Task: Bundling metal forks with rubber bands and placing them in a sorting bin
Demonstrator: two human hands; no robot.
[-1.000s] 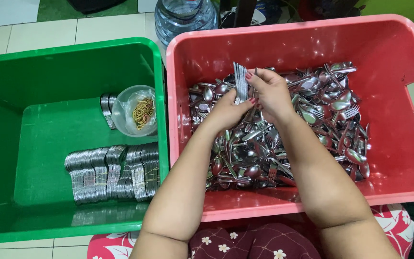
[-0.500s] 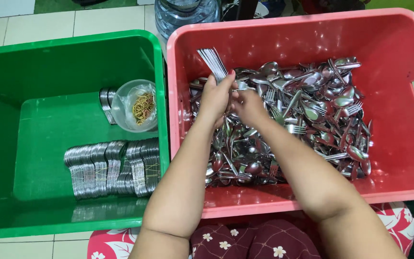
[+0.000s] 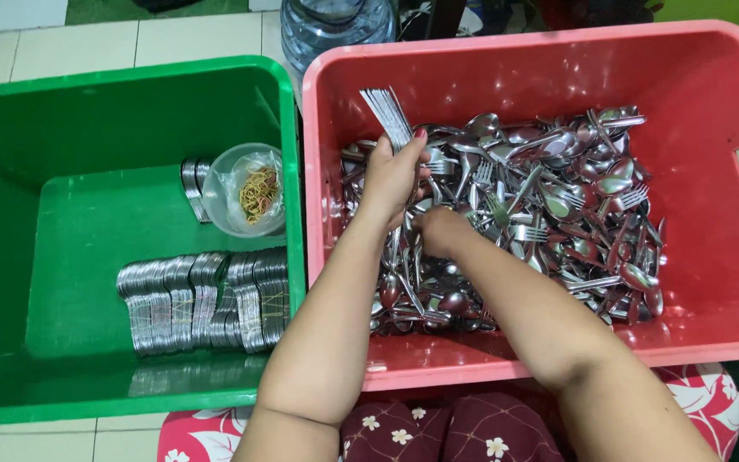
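Observation:
My left hand grips a fanned stack of steel cutlery, handles pointing up and away, over the left part of the red crate. My right hand reaches down into the heap of loose spoons and forks just below the left hand; its fingers are buried among the pieces, so what it holds is hidden. The heap covers most of the red crate's floor.
A green crate stands to the left. It holds rows of banded cutlery bundles, a smaller bundle and a clear bowl of rubber bands. A clear water jug stands behind on the tiled floor. Floral cloth lies below.
My left hand has carried the stack of cutlery left and lifted it higher. My right hand has let go of it and dropped into the heap.

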